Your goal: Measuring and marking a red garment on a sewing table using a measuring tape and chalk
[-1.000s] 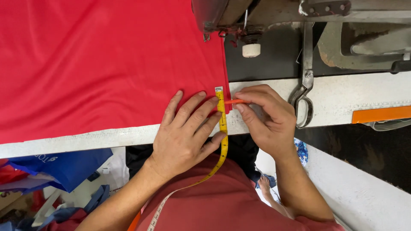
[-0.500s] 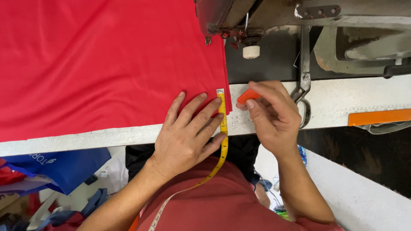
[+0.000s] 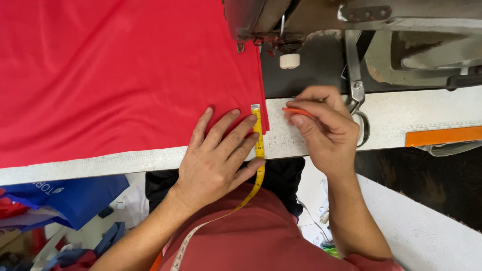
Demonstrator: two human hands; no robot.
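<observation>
A large red cloth (image 3: pixel 120 75) lies spread over the white table (image 3: pixel 401 115). My left hand (image 3: pixel 218 155) rests flat on the cloth's near right corner and pins a yellow measuring tape (image 3: pixel 259 150) along the cloth's edge. The tape runs down off the table toward my body. My right hand (image 3: pixel 324 128) is just right of the cloth, off the fabric, pinching a thin orange marking piece (image 3: pixel 296 111) between thumb and fingers.
A sewing machine head (image 3: pixel 281 30) with a white knob (image 3: pixel 289 61) stands behind the cloth's right edge. Metal scissors (image 3: pixel 357 95) lie right of my right hand. An orange strip (image 3: pixel 442 135) sits at the table's front right. A blue bag (image 3: pixel 65 193) lies below left.
My right hand has drawn away from the tape end and moved right, off the cloth, still pinching the orange piece. My left hand and the tape have stayed put.
</observation>
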